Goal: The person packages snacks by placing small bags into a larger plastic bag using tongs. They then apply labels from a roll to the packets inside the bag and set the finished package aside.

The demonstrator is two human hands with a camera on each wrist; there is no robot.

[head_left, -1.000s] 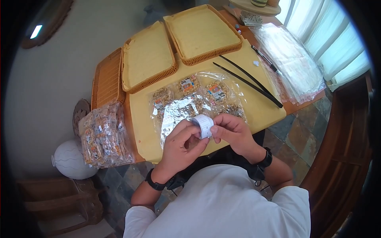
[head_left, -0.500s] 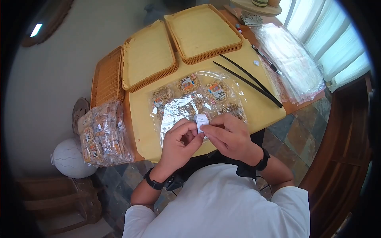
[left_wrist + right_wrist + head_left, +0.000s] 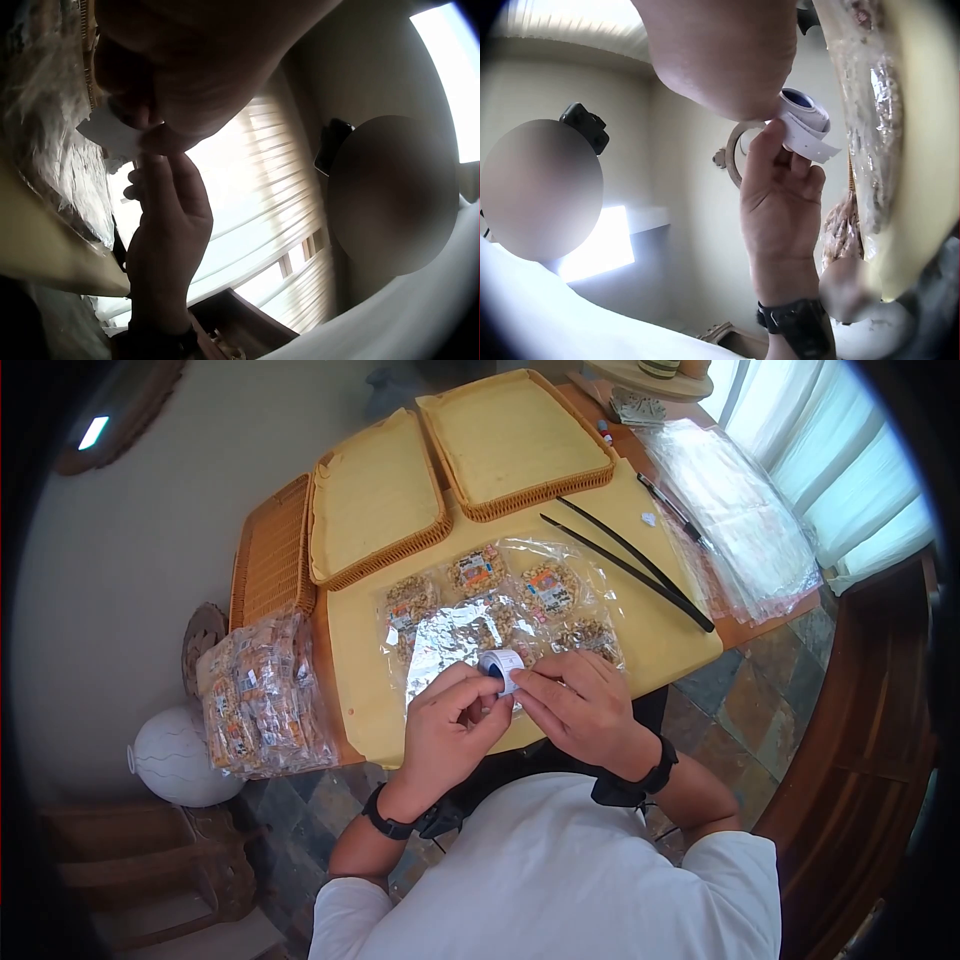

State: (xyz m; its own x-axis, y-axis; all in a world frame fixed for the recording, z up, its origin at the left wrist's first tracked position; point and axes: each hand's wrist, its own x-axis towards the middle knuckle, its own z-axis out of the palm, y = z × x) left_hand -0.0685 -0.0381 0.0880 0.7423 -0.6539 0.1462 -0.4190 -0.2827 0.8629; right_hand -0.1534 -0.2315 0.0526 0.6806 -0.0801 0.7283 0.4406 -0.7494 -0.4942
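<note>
A small roll of white printed labels (image 3: 503, 665) is held between both hands, above the near edge of a clear plastic bag (image 3: 440, 645). The left hand (image 3: 445, 725) grips the roll from its left side, fingers curled. Thumb and fingers of the right hand (image 3: 585, 710) pinch the strip at the roll's right side. In the right wrist view the roll (image 3: 806, 120) shows a dark blue core and a loose end of strip. Round nut clusters with labels (image 3: 477, 572) lie in the bag on yellow paper (image 3: 360, 690).
Two paper-lined wicker trays (image 3: 375, 500) and a bare one (image 3: 270, 555) stand at the back. Stacked packed bags (image 3: 265, 700) lie at left. Black strips (image 3: 640, 570), a pen (image 3: 672, 510) and clear bags (image 3: 735, 510) are at right.
The right hand has shifted slightly left against the roll, its fingers drawn closer together. The roll has turned, so that its dark core now shows from above.
</note>
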